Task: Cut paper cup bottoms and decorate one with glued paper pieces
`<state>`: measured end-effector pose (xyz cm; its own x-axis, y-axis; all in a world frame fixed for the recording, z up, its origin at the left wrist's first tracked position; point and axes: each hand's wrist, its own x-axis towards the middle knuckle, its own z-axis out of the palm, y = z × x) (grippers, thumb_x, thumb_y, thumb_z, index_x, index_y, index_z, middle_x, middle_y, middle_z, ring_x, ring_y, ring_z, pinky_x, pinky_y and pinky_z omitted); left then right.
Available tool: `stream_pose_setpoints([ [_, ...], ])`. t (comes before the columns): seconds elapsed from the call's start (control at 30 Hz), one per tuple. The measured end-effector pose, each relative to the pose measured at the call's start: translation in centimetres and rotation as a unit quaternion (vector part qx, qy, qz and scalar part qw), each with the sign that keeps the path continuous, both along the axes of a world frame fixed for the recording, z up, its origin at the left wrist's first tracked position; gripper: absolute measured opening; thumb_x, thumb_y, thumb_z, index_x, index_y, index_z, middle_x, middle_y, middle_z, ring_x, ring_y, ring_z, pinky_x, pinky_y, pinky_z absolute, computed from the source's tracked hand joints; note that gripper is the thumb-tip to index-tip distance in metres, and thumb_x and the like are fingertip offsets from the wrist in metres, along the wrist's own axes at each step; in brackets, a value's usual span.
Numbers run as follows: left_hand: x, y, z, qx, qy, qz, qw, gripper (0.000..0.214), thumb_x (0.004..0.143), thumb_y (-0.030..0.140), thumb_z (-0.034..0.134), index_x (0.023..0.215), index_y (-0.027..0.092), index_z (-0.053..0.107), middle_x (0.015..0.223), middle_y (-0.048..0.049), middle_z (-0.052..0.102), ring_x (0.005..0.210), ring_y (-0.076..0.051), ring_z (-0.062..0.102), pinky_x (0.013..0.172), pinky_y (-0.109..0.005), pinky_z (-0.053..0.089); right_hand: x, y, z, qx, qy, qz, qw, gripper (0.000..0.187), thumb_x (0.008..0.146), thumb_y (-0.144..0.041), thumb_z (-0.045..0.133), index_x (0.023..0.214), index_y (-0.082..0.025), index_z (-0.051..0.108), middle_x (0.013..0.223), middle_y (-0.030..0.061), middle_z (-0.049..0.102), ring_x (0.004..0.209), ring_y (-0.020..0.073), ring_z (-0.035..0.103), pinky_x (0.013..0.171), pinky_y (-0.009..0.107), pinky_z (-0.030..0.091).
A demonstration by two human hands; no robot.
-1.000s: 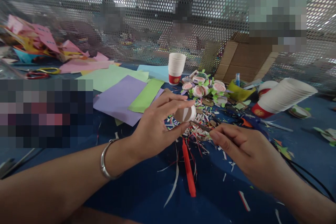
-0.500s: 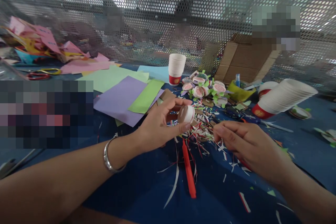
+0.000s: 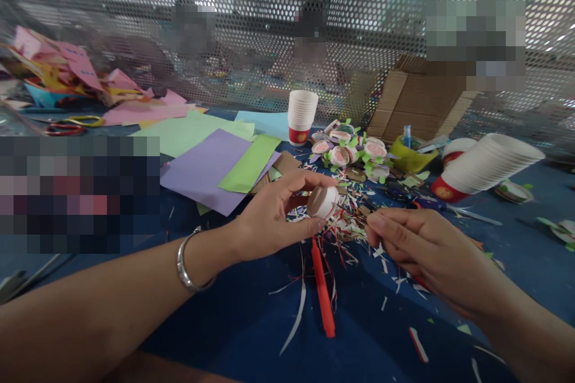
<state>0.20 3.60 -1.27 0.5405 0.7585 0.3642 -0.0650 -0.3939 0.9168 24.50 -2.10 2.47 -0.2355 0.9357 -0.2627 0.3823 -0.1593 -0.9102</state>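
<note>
My left hand [image 3: 274,209], with a silver bangle at the wrist, holds a small white cut-off cup bottom [image 3: 324,202] between thumb and fingers, tilted on its side. Opposite it, my right hand [image 3: 415,245] is closed in a pinch on a thin dark pointed tool [image 3: 348,210]. Its tip reaches the rim of the cup bottom; the exact kind of tool is unclear, and its other end is hidden by the hand. Below the hands lie paper shreds [image 3: 345,230] and a red marker [image 3: 323,293].
Behind stand a stack of paper cups [image 3: 302,116] and a pile of decorated paper discs [image 3: 348,149]. Another cup stack [image 3: 489,164] lies tilted at right, near a yellow container [image 3: 413,155]. Coloured paper sheets [image 3: 206,167] spread left; a cardboard box [image 3: 417,99] leans against the mesh panel.
The cup bottom has turned slightly in my left hand and shifted a little right. The thin dark tool now shows, its tip at the cup bottom.
</note>
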Motion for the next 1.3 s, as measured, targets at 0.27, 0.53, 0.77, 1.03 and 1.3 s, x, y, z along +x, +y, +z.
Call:
stream_pose_setpoints([
  [0.27, -0.2, 0.3, 0.0, 0.112, 0.015, 0.029, 0.993, 0.052, 0.081, 0.015, 0.077, 0.132, 0.025, 0.068, 0.136, -0.0114, 0.066, 0.129, -0.025, 0.062, 0.108, -0.042, 0.054, 0.4, 0.0, 0.3, 0.027, -0.040, 0.024, 0.999, 0.054, 0.095, -0.070, 0.053, 0.073, -0.021, 0.059, 0.051, -0.0097, 0.028, 0.041, 0.0066, 0.022, 0.035, 0.022, 0.017],
  [0.53, -0.5, 0.3, 0.4, 0.186, 0.057, 0.050, 0.980, 0.052, 0.082, 0.013, 0.074, 0.133, 0.024, 0.069, 0.136, -0.0121, 0.068, 0.131, -0.026, 0.062, 0.113, -0.045, 0.050, 0.9, 0.2, -0.2, 0.069, -0.066, 0.048, 0.994, 0.051, 0.098, -0.066, 0.053, 0.073, -0.021, 0.057, 0.055, -0.0073, 0.037, 0.042, 0.0067, 0.029, 0.036, 0.022, 0.020],
  [0.77, -0.8, -0.6, 1.7, 0.419, 0.198, 0.117, 0.878, 0.053, 0.085, 0.003, 0.061, 0.136, 0.017, 0.063, 0.136, -0.0154, 0.065, 0.125, -0.029, 0.058, 0.108, -0.051, 0.048, 0.2, 0.2, 0.1, 0.118, -0.121, 0.060, 0.984, 0.055, 0.100, -0.065, 0.047, 0.067, -0.021, 0.054, 0.055, -0.0057, 0.035, 0.047, 0.0087, 0.030, 0.041, 0.025, 0.023],
  [1.03, -0.6, -0.8, 1.1, 0.196, 0.185, 0.140, 0.953, 0.041, 0.082, 0.014, 0.070, 0.123, 0.020, 0.065, 0.121, -0.0104, 0.067, 0.113, -0.026, 0.064, 0.099, -0.046, 0.053, 0.3, 0.6, -0.9, 0.085, -0.123, 0.040, 0.988, 0.057, 0.098, -0.071, 0.046, 0.073, -0.021, 0.059, 0.052, -0.0077, 0.030, 0.043, 0.0079, 0.027, 0.040, 0.025, 0.022],
  [1.3, 0.0, 0.0, 1.2, -0.222, -0.066, 0.017, 0.973, 0.044, 0.082, 0.018, 0.081, 0.121, 0.020, 0.061, 0.108, -0.0035, 0.067, 0.101, -0.015, 0.063, 0.086, -0.024, 0.053, 0.4, 0.7, -1.6, 0.064, 0.012, -0.046, 0.997, 0.055, 0.091, -0.074, 0.057, 0.082, -0.020, 0.064, 0.056, -0.0090, 0.027, 0.049, 0.0072, 0.019, 0.043, 0.023, 0.015],
])
